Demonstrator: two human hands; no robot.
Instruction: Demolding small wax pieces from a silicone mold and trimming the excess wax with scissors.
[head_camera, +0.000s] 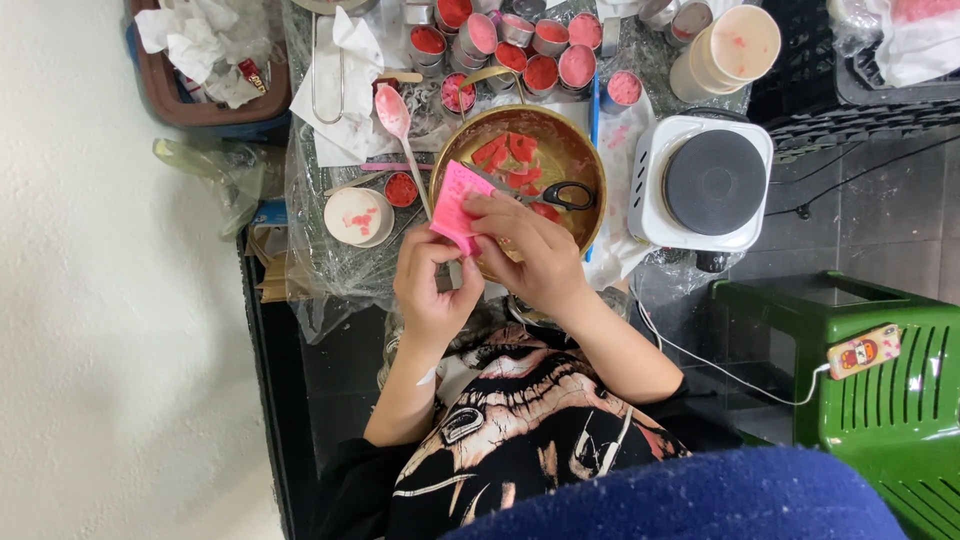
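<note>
Both hands meet over the near rim of a round brass-coloured metal bowl (560, 150) on the plastic-covered worktop (330, 270). The left hand (432, 285) has its fingers (438, 240) closed on the lower edge of a flat pink wax slab (458, 205), held tilted above the bowl's left rim. The right hand (530, 255) curls over the slab's right side, fingers bent and seemingly pinching it, though the grip is partly hidden. Black-handled scissors (560, 195) lie in the bowl among red wax pieces (510, 150).
</note>
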